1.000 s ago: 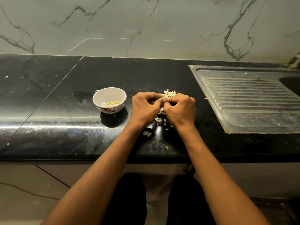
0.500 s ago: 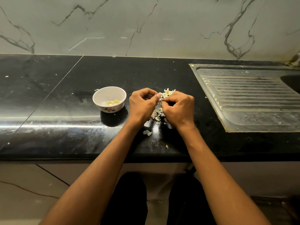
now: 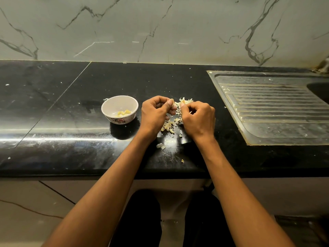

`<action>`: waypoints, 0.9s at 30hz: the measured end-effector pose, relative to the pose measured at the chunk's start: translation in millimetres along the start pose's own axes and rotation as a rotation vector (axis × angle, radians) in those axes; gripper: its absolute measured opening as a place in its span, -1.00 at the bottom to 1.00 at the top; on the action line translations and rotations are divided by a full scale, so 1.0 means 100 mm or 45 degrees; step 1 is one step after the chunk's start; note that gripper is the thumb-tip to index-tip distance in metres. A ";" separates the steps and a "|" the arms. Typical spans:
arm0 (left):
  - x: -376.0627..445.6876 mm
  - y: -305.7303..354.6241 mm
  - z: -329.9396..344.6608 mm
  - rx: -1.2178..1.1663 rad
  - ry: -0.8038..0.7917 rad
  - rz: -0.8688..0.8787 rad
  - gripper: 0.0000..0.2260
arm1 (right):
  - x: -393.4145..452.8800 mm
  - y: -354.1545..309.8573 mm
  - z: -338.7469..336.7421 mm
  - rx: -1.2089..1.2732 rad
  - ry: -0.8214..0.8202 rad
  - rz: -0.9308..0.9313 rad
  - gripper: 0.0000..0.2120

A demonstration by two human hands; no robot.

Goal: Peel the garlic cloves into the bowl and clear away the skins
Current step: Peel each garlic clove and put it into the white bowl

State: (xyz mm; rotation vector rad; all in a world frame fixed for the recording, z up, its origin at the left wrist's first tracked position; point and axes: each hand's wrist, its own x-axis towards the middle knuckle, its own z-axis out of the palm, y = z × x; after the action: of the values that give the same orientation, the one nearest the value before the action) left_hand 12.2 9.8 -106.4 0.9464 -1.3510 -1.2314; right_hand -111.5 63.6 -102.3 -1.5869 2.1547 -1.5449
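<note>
Pale garlic clove (image 3: 176,104) pinched between both hands, thumb tips nearly meeting over black counter (image 3: 71,107). Left hand (image 3: 154,114) and right hand (image 3: 197,118) curled, knuckles up. Skins (image 3: 168,126) heaped below hands. Bowl (image 3: 106,107) just left of left hand, nearer that side; drop likely goes leftward.

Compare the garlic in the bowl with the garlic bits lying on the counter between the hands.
The pieces in the bowl are yellow and sit together at its bottom; the bits on the counter are paler, thin and curled, scattered loose. Both lie untouched.
</note>
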 end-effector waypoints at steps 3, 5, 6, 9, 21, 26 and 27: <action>0.00 -0.01 0.00 -0.045 -0.017 0.001 -0.92 | 0.01 0.01 0.02 -0.075 -0.002 0.036 -0.73; 0.01 -0.01 0.00 -0.065 -0.026 0.009 -0.95 | 0.02 0.03 0.01 -0.118 -0.020 0.039 -0.93; 0.01 -0.02 0.00 -0.063 -0.030 0.015 -0.96 | 0.01 0.03 0.00 -0.130 -0.044 0.034 -0.95; 0.02 -0.03 -0.01 -0.042 -0.050 0.026 -0.96 | 0.02 0.04 0.00 -0.123 -0.093 0.035 -0.75; -0.02 -0.03 -0.02 -0.035 -0.054 0.070 -0.82 | 0.03 0.09 0.04 -0.001 0.009 0.029 -0.73; -0.04 -0.02 -0.02 -0.015 -0.034 0.083 -0.79 | 0.03 0.05 0.03 0.052 0.040 0.062 -0.89; -0.03 -0.02 -0.02 -0.013 -0.025 0.083 -0.79 | 0.03 0.03 0.02 0.076 0.061 0.095 -0.86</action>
State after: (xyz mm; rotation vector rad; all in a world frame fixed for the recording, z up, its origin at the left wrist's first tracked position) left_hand 14.7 12.2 -108.9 0.8789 -1.3793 -1.1998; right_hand -113.7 59.5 -103.9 -1.4494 2.1433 -1.6251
